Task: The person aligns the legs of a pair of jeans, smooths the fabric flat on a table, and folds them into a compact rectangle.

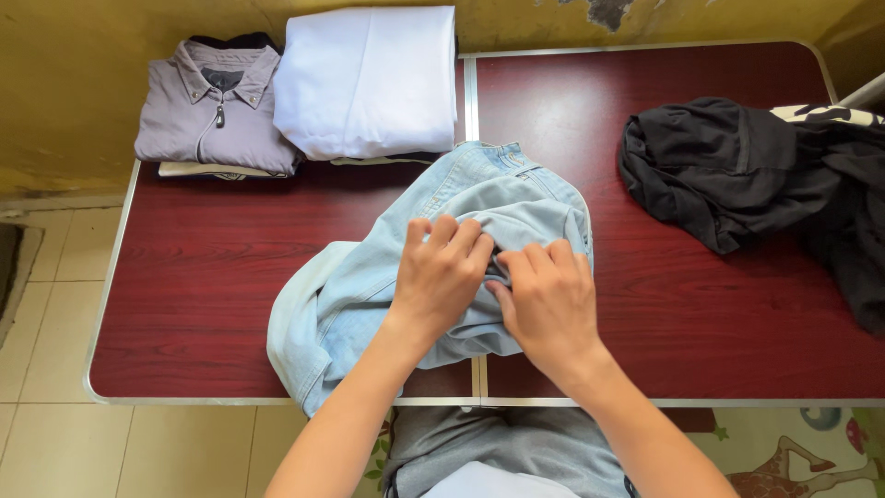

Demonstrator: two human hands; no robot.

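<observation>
A light blue denim shirt lies crumpled in the middle of the dark red table, one sleeve trailing to the front edge. My left hand rests on top of it with fingers curled into the cloth. Beside it, my right hand pinches a fold of the same shirt, thumb and fingers closed on the fabric. The two hands nearly touch at the shirt's centre.
At the back left sit a folded grey-lilac collared shirt and a folded white garment, each on other folded pieces. A heap of black clothing covers the right side. A yellow wall runs behind; tiled floor lies left.
</observation>
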